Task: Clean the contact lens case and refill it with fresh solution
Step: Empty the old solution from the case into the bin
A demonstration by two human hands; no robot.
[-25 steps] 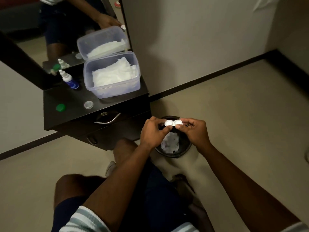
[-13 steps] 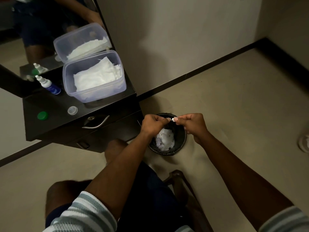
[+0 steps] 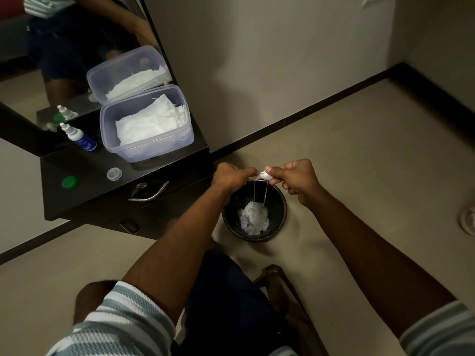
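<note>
Striped sleeves (image 3: 120,322) fill the bottom corners of the frame; two bare forearms reach up from them to frame centre. Left hand (image 3: 232,176) and right hand (image 3: 295,179) meet there, each pinching one end of the white case (image 3: 262,175) between thumb and fingertips, the other fingers curled. The case is tipped over directly above the bin (image 3: 279,217), and two thin streams of liquid (image 3: 259,191) fall from it into the bin. The bin is black, round, standing on the floor at centre; it contains crumpled white tissue (image 3: 253,218).

Left of centre, a dark cabinet (image 3: 84,201) carries, counted: one green cap (image 3: 69,182), one clear cap (image 3: 114,173), one blue bottle (image 3: 79,138) with a white nozzle, lying tilted, and one clear plastic tub (image 3: 147,147). The tub is lidless and holds a stack of white tissues (image 3: 149,122). The two caps lie apart, near the front edge.

Upper left, a mirror (image 3: 64,47) behind the cabinet repeats the tub, the bottle and the person's legs.
</note>
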